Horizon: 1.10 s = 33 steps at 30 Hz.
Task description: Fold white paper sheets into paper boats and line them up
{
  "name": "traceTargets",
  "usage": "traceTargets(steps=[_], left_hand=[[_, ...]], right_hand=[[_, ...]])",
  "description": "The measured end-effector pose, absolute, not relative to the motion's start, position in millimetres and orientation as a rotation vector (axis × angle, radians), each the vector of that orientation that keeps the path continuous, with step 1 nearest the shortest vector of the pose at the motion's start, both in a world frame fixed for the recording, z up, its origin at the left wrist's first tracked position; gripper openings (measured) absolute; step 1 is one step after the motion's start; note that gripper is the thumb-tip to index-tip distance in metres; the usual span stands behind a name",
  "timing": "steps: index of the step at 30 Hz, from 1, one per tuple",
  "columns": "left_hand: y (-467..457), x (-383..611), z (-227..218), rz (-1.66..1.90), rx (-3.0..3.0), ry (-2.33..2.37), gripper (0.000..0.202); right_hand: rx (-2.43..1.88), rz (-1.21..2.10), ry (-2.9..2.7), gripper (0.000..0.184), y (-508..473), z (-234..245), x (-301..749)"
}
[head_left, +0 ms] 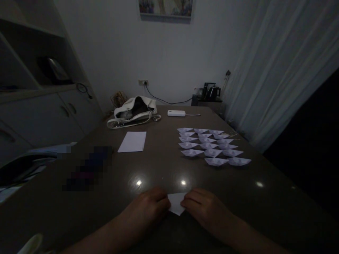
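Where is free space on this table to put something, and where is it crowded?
Free: the strip between sheet and boats; the band from those to the left hand and right hand on the paper; the near right of the table. Crowded: the boat rows and around the bag.

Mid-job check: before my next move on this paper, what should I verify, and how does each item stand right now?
1. Grip: left hand and right hand each pinch a side of the folded paper: ok.
2. Support: paper rests low on the table: ok.
3. Crease quality: too dark to judge: cannot tell.
4. Working room: bare tabletop lies between the hands and the paper boats: ok.
5. Spare sheet lies flat farther back on the left: ok.
6. Lighting: dim, detail is lost: not ok.
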<state>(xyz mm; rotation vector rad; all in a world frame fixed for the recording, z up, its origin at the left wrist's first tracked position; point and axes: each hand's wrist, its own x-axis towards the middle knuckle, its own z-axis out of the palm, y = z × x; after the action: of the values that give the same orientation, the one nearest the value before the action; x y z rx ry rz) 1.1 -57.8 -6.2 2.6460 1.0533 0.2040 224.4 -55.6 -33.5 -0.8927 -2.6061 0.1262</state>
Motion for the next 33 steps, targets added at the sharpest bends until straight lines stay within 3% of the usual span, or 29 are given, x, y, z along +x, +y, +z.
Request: traceTargets(steps=[6, 11, 17, 19, 22, 24, 29, 33], left_hand=[[-56, 3, -8, 0.305, 2.253, 1.261, 0.021], [-48, 7, -7, 0.375, 2.074, 1.396, 0.008], [-44, 6, -8, 0.397, 2.120, 1.411, 0.004], [-42, 6, -7, 0.363, 2.090, 1.424, 0.003], [-40, 6, -8, 0.365, 2.039, 1.419, 0.012], [-39, 6, -9, 0.413, 2.068, 1.384, 0.021], [-40, 6, -9, 0.455, 2.390, 1.061, 0.029], [-47, 9, -7, 0.278, 2.649, 0.911, 0.025]], right_hand=[[-1.183, 0.677, -2.404, 0.011, -50, -23, 222], [-1.298, 0.911, -2.169, 0.017, -38, -18, 219], [-1.335, 0.851, -2.202, 0.010, -35, -21, 219], [-1.359, 0.879, -2.186, 0.015, -35, -20, 218], [-1.356, 0.884, -2.191, 0.028, -35, -18, 218], [-1.326, 0.847, -2.231, 0.025, -35, -16, 218], [-1.169, 0.676, -2.416, 0.022, -36, -15, 219], [-0.964, 0.419, -2.592, 0.022, -42, -25, 217]])
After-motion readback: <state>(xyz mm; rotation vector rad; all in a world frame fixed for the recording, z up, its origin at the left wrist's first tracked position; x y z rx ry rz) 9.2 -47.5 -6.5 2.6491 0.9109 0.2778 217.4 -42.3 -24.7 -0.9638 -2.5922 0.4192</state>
